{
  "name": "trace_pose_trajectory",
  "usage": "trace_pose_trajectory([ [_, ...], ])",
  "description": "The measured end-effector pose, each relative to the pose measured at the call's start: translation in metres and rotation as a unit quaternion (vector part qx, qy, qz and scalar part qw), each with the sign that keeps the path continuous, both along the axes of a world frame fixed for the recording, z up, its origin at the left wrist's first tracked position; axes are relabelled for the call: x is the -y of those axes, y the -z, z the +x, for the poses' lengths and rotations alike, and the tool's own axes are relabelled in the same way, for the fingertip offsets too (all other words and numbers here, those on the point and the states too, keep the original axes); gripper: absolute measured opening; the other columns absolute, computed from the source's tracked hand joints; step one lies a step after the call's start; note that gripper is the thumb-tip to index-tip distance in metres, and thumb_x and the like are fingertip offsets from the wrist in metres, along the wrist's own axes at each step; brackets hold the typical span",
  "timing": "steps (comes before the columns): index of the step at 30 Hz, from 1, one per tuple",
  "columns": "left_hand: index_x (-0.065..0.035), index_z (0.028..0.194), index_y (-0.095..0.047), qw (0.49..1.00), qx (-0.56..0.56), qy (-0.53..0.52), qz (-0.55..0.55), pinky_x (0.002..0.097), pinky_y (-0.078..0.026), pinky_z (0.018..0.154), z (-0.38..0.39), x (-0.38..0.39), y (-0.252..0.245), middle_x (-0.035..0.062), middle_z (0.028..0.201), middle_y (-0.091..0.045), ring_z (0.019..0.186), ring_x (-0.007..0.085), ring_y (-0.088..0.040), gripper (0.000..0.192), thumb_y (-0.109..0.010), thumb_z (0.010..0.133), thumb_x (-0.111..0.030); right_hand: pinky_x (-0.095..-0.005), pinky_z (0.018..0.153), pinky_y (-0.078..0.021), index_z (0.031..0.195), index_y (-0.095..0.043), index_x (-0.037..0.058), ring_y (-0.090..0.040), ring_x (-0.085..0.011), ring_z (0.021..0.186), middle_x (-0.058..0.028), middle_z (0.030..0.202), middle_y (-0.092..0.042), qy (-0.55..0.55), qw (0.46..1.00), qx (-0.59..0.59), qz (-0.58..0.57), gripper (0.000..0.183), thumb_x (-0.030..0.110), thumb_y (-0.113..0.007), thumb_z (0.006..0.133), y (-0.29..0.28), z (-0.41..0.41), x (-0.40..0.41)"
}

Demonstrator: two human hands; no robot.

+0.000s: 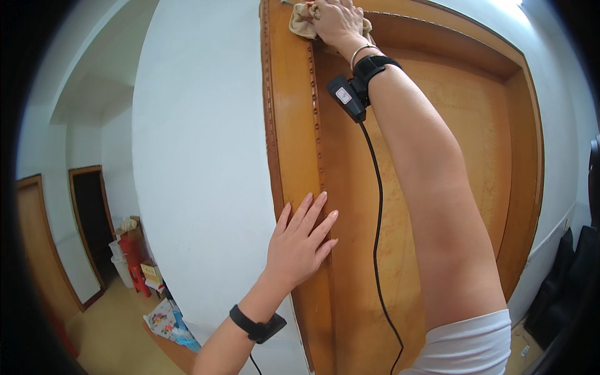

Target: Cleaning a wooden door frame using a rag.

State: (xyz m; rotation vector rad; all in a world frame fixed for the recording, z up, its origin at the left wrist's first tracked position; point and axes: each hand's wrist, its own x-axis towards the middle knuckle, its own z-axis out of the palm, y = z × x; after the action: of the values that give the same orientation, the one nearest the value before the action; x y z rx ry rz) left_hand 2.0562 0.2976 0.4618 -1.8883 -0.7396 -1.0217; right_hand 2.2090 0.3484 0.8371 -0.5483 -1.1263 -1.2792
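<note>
My right hand (340, 21) is raised to the upper left corner of a wooden door frame (295, 108). Under its fingers a beige cloth (302, 23) is bunched against the wood. Lower down, my left hand (300, 239) lies flat with spread fingers on the frame's left upright and holds nothing. Set back inside the frame is a brown wooden door (440, 140). Each wrist wears a black strap; the right one carries a small black device (347, 96) with a cable (378, 211) hanging down in front of the door.
A white wall (201, 140) borders the frame on the left. Beyond it are a dark doorway (91, 220), red stacked stools (133, 262), boxes and a white bucket (123, 272). At lower right, black upholstered furniture (560, 286) stands by the wall, near a power strip (525, 350) on the floor.
</note>
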Motion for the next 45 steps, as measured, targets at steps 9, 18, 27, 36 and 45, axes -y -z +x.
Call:
trace_pose_trajectory([
  [9, -0.0142, 0.125, -0.066, 0.993, 0.085, -0.033, 0.069, 0.0508, -0.028, 0.117, 0.027, -0.011, 0.016, 0.0115, 0.152, -0.047, 0.141, 0.0317, -0.042, 0.045, -0.075, 0.083, -0.027, -0.0481, 0.102, -0.04, 0.118, -0.069, 0.0283, -0.055, -0.0226, 0.119, 0.0038, 0.119, -0.064, 0.115, 0.99, -0.013, 0.084, 0.03, 0.025, -0.063, 0.088, -0.02, 0.064, -0.015],
  [18, -0.0068, 0.141, -0.052, 0.984, 0.13, -0.107, 0.058, 0.0555, -0.021, 0.12, 0.033, -0.017, 0.025, 0.0188, 0.155, -0.041, 0.145, 0.039, -0.035, 0.058, -0.059, 0.083, -0.007, -0.044, 0.089, -0.0423, 0.109, -0.068, 0.0217, -0.057, -0.024, 0.102, 0.0004, 0.096, -0.063, 0.118, 0.969, 0.096, 0.194, 0.025, 0.023, -0.058, 0.087, -0.024, 0.21, -0.015],
  [27, -0.0023, 0.155, -0.029, 0.924, 0.221, -0.298, 0.086, 0.0492, -0.021, 0.12, 0.033, -0.016, 0.046, 0.0157, 0.16, -0.033, 0.148, 0.0324, -0.029, 0.062, -0.048, 0.101, -0.025, -0.0446, 0.094, -0.0405, 0.118, -0.067, 0.0228, -0.055, -0.0232, 0.111, 0.0017, 0.108, -0.065, 0.129, 0.965, 0.099, 0.205, 0.031, 0.026, -0.057, 0.089, -0.035, 0.352, -0.043],
  [36, -0.0089, 0.156, -0.03, 0.867, 0.287, -0.4, 0.073, 0.0484, -0.022, 0.119, 0.087, -0.053, 0.053, 0.0094, 0.162, -0.031, 0.149, 0.0271, -0.029, 0.058, -0.043, 0.104, -0.03, -0.0436, 0.091, -0.048, 0.116, -0.067, 0.0319, -0.059, -0.0193, 0.107, 0.0083, 0.11, -0.064, 0.213, 0.96, 0.041, 0.179, 0.037, 0.026, -0.07, 0.08, -0.056, 0.548, -0.075],
  [45, -0.0082, 0.156, -0.031, 0.865, 0.283, -0.406, 0.09, 0.0472, -0.023, 0.119, 0.081, -0.061, 0.06, 0.0094, 0.162, -0.032, 0.149, 0.0284, -0.03, 0.058, -0.043, 0.103, -0.027, -0.0435, 0.081, -0.053, 0.099, -0.072, 0.0085, -0.069, -0.0373, 0.089, -0.0175, 0.093, -0.072, -0.05, 0.996, -0.023, -0.066, 0.025, 0.029, -0.065, 0.087, -0.075, 0.664, -0.05],
])
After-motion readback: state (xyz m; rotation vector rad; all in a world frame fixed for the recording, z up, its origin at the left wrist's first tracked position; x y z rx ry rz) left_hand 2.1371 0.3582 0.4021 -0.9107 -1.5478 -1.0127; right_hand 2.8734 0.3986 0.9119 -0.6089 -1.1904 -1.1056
